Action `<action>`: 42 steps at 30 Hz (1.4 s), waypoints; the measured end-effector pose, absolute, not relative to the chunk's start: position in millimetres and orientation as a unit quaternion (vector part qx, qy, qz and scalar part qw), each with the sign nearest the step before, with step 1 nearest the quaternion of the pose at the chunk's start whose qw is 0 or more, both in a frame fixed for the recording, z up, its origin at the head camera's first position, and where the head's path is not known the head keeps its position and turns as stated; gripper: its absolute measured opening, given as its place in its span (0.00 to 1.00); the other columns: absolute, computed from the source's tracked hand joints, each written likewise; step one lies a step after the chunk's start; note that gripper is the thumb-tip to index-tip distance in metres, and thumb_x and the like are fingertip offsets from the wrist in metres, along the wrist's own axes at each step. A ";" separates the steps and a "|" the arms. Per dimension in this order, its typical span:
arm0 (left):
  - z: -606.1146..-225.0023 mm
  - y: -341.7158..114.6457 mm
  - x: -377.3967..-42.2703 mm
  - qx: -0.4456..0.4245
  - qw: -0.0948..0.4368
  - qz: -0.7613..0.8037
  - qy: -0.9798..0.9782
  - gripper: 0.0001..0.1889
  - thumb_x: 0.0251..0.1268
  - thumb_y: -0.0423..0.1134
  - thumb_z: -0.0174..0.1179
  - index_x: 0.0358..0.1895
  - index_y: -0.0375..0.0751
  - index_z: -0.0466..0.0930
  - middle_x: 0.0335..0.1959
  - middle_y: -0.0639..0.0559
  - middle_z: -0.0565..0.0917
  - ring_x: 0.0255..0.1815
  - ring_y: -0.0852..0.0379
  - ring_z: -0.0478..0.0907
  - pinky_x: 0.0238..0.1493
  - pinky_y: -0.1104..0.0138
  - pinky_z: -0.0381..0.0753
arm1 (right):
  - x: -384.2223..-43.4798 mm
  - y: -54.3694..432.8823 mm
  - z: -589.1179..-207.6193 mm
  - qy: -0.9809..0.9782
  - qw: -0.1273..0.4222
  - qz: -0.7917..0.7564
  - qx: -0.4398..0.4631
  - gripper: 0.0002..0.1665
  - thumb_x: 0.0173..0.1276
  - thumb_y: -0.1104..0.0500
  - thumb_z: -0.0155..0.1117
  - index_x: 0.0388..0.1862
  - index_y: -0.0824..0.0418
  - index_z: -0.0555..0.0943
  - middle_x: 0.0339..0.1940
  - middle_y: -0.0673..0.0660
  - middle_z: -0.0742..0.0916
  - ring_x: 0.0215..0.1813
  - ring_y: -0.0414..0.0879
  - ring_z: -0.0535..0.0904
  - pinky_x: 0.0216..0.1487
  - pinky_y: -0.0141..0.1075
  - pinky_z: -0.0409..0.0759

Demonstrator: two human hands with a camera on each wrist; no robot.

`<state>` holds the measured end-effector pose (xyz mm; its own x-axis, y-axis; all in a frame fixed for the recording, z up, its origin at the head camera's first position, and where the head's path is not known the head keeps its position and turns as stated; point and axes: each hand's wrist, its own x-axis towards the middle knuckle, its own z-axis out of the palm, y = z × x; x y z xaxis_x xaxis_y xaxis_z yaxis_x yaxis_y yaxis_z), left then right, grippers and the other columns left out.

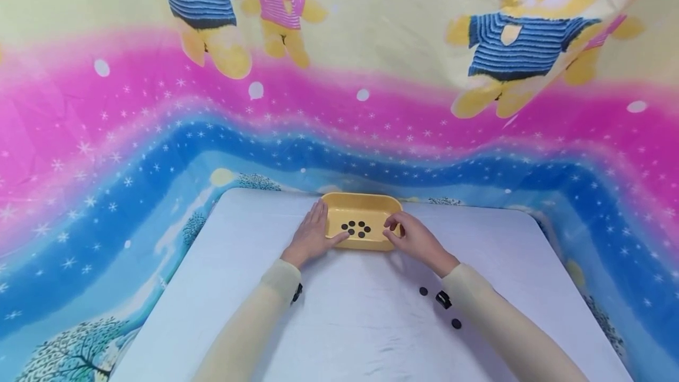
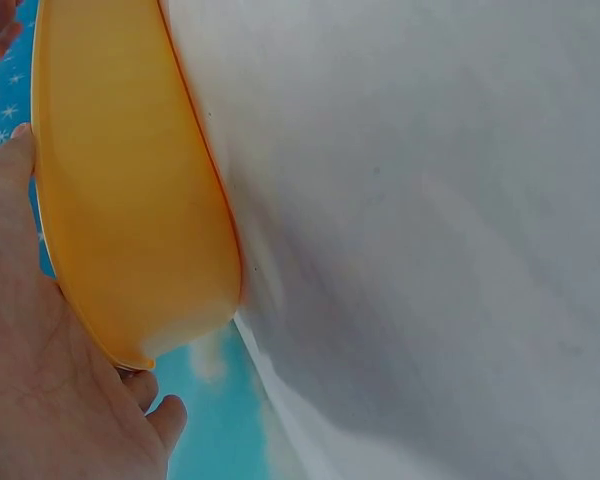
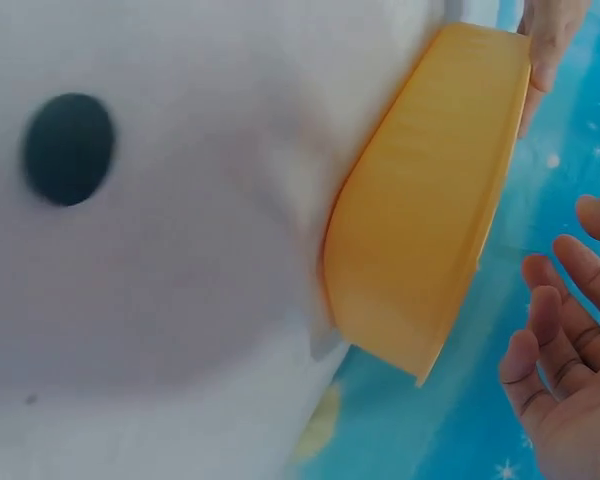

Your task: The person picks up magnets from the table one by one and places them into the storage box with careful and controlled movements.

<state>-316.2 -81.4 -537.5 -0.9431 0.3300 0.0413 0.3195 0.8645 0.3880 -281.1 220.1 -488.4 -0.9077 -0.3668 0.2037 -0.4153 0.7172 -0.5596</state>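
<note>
A yellow plastic bin [image 1: 371, 245] stands at the far side of the white table, with several small black discs [image 1: 361, 234] on its floor. My left hand [image 1: 310, 236] holds the bin's left end. Its fingers lie along the outer side and its thumb reaches over the front rim; the left wrist view shows the thumb tip [image 2: 22, 135] at the rim. Over the bin's right end is my right hand [image 1: 411, 234], with fingers loosely bent. In the right wrist view its fingers [image 3: 545, 315] and thumb are apart, with nothing between them.
Two more black discs, one nearer the bin [image 1: 423, 291] and one closer to me [image 1: 456, 323], lie on the white tabletop [image 1: 339, 323] by my right forearm. A printed cloth [image 1: 339, 117] with bears hangs behind and around the table.
</note>
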 end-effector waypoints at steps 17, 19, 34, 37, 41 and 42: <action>-537.2 -82.7 -316.8 0.169 0.017 0.206 0.964 0.65 0.68 0.84 0.43 0.88 0.33 0.37 0.90 0.40 0.36 0.90 0.46 0.31 0.89 0.53 0.39 | -227.5 262.5 -507.9 -0.950 -0.019 0.293 0.109 0.15 0.74 0.55 0.75 0.55 0.58 0.85 0.45 0.51 0.85 0.41 0.46 0.76 0.36 0.36 0.79; -537.2 -82.7 -316.4 0.170 0.016 0.205 0.964 0.64 0.69 0.83 0.45 0.88 0.33 0.37 0.90 0.39 0.36 0.90 0.46 0.31 0.89 0.53 0.39 | -221.1 267.0 -511.7 -0.951 -0.027 0.290 0.103 0.15 0.74 0.55 0.76 0.55 0.58 0.85 0.45 0.50 0.85 0.40 0.46 0.76 0.36 0.35 0.79; -539.9 -83.3 -316.7 0.174 0.020 0.197 0.965 0.67 0.66 0.88 0.38 0.88 0.34 0.37 0.90 0.39 0.36 0.90 0.48 0.30 0.89 0.52 0.41 | -192.0 288.9 -542.1 -0.951 -0.090 0.278 0.099 0.12 0.69 0.53 0.80 0.43 0.52 0.83 0.35 0.47 0.80 0.36 0.43 0.74 0.35 0.34 0.75; -539.0 -83.2 -316.0 0.171 0.023 0.198 0.965 0.66 0.66 0.87 0.38 0.88 0.35 0.36 0.90 0.40 0.36 0.90 0.48 0.29 0.88 0.54 0.39 | -189.6 291.5 -546.7 -0.952 -0.091 0.273 0.103 0.13 0.68 0.52 0.81 0.42 0.51 0.82 0.35 0.47 0.80 0.36 0.43 0.74 0.35 0.34 0.75; -538.1 -82.9 -315.7 0.172 0.019 0.198 0.965 0.65 0.67 0.86 0.40 0.88 0.34 0.37 0.90 0.38 0.38 0.90 0.47 0.30 0.89 0.53 0.40 | -188.4 294.7 -549.8 -0.954 -0.086 0.268 0.106 0.14 0.67 0.52 0.82 0.41 0.51 0.82 0.36 0.47 0.79 0.37 0.42 0.74 0.35 0.33 0.75; -537.9 -82.9 -315.7 0.173 0.019 0.199 0.965 0.65 0.68 0.86 0.41 0.88 0.34 0.37 0.90 0.38 0.38 0.90 0.46 0.31 0.89 0.53 0.40 | -188.2 294.9 -549.9 -0.954 -0.085 0.267 0.105 0.14 0.66 0.52 0.82 0.41 0.51 0.82 0.36 0.47 0.79 0.37 0.42 0.74 0.35 0.33 0.75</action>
<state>-315.7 -82.9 -537.9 -0.9396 0.3407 0.0325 0.3259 0.8614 0.3896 -188.2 294.9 -549.9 -0.9635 -0.2458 -0.1059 -0.1552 0.8355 -0.5272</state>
